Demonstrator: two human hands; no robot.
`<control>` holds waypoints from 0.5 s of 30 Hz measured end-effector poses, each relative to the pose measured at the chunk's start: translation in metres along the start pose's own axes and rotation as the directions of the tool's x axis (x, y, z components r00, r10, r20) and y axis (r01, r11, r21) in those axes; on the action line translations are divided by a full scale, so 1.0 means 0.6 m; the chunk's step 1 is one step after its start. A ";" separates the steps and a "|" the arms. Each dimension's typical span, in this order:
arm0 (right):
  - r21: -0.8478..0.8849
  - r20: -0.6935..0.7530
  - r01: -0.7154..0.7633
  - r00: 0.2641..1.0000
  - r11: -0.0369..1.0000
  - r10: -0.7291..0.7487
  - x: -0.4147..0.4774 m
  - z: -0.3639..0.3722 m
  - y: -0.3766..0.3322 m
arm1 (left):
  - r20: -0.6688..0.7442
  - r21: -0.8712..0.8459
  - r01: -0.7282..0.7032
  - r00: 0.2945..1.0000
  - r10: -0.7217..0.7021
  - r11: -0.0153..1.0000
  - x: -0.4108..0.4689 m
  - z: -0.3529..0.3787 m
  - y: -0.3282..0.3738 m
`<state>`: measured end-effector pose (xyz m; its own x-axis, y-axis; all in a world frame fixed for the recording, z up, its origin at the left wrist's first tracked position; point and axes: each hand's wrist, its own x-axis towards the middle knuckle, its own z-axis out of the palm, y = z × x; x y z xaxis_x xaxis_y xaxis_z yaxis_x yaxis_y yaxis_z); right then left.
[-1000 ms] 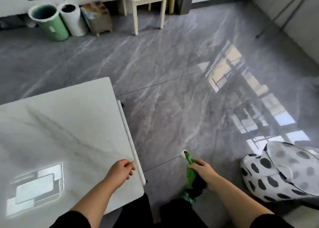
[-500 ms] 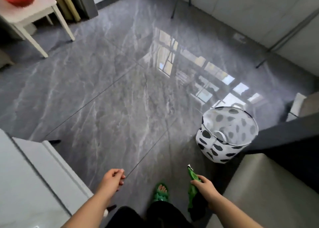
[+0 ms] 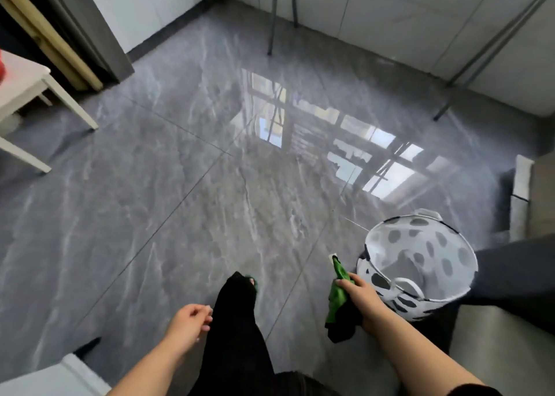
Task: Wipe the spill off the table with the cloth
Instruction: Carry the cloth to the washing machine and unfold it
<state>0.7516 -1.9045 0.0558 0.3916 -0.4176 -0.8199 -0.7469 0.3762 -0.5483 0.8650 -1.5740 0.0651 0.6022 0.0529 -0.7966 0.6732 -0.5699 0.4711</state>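
Black trousers (image 3: 237,335), perhaps green sandal (image 3: 254,282)

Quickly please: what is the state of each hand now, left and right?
Left hand: open, fingers loosely curled, holding nothing.
Right hand: closed on the green cloth.

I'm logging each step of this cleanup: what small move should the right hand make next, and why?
Probably shift the cloth a little right, over the open basket: the right hand grips it beside the rim, while only a bare corner of the table shows at lower left, no spill visible on it.
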 end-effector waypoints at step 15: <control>0.064 -0.312 -0.206 0.925 0.977 0.215 0.104 -0.064 -0.152 | 0.407 0.250 -0.285 0.898 0.167 0.925 0.240 0.115 0.546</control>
<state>0.8237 -1.9968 0.0610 0.0341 -0.5635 -0.8254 -0.7756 0.5059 -0.3774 1.1428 -1.8098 0.0784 0.4785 -0.3813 -0.7910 0.3435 -0.7477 0.5683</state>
